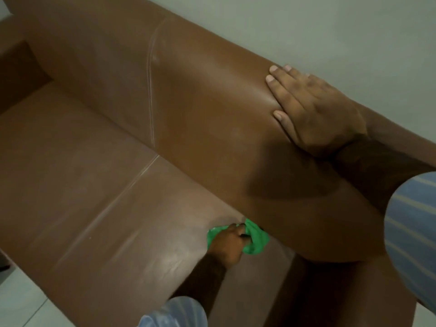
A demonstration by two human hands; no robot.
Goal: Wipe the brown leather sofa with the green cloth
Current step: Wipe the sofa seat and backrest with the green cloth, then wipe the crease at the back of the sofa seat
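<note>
Head view looks down on the brown leather sofa [99, 208], backed against a pale grey-green wall [330, 27], pale floor tiles [21, 300] at lower left. Right hand [313, 112] lies flat and open on the backrest top, bracing. Left hand [226, 246] is closed around the bunched green cloth [256, 241], pressed on the seat cushion at the backrest crease. Overlapping strokes along that crease would likely clean best.
</note>
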